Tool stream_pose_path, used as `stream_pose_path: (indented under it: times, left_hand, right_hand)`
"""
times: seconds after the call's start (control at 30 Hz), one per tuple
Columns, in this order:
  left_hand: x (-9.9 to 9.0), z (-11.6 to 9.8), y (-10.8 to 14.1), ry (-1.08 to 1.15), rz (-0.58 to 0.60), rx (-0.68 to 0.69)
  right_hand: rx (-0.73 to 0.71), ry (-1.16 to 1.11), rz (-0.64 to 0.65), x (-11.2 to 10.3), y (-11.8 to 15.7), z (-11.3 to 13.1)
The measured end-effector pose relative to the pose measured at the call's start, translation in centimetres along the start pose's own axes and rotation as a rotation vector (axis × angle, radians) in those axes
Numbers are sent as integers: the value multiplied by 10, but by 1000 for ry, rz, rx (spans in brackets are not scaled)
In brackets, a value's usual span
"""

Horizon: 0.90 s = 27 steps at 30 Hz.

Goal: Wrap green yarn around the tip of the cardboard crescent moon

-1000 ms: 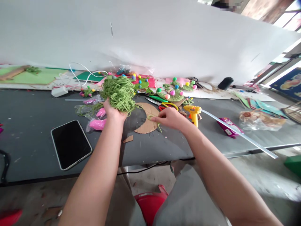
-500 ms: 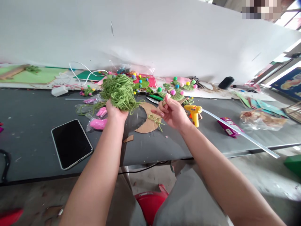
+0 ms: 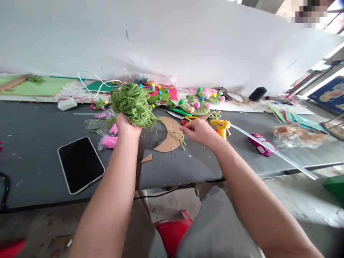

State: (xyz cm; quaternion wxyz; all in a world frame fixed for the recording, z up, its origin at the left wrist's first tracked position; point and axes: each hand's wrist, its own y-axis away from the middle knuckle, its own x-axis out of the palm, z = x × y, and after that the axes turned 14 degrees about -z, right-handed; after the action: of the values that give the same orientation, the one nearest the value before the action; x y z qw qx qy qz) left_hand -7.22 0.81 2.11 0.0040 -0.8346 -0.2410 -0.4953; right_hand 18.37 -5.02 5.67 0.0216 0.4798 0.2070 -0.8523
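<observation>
My left hand [image 3: 128, 126] is raised above the table, its fingers under and around a big tangled bundle of green yarn [image 3: 133, 104]. My right hand [image 3: 199, 132] hovers by the right edge of a crescent-shaped cardboard piece [image 3: 168, 141]. Its thumb and forefinger are pinched together; whatever may be between them is too small to make out. A few short loops of green yarn [image 3: 177, 135] lie on the crescent just below those fingertips. Behind the right hand rest scissors [image 3: 175, 114] and a tool with red and yellow handles [image 3: 189, 119], partly covered by the hand.
A yellow glue gun [image 3: 221, 128] with a long clear glue stick [image 3: 268, 148] lies to the right. At left is a tablet [image 3: 81, 165], with pink packets [image 3: 109, 142] beside it. Yarn-wrapped shapes with pompoms [image 3: 200, 107] sit behind. A cardboard scrap [image 3: 146, 158] lies in front.
My right hand has come down and turned palm-downward beside the crescent, its fingers drawn together. My left hand has shifted slightly left with the yarn bundle.
</observation>
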Motion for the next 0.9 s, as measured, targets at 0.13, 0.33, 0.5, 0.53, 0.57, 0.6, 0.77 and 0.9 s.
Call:
stream_pose_path:
  times: [0.13,0.33,0.5,0.53,0.57,0.6,0.77,0.9]
  left_hand:
    - [-1,-5,-2,68,28,56]
    - [-7,-11,-5,73,52,141]
    - [-2,-8,0,14,68,176]
    - [0,-6,1,-6,76,180]
    - [1,-3,2,-19,82,179]
    - [2,0,3,-26,86,170]
    - [4,7,7,-24,-1,79]
    - [5,9,15,-15,-33,70]
  right_hand:
    - [121,73,-6,-14,1,-6]
    - [352,228,-99,-20,1,-11]
    - [184,118,-103,9,3,-14]
    - [127,31,-93,17,3,-13]
    - [93,-69,-102,24,3,-10]
    - [84,-170,-125,30,4,-8]
    - [90,-335,-417,35,5,7]
    - [75,-451,-457,30,7,14]
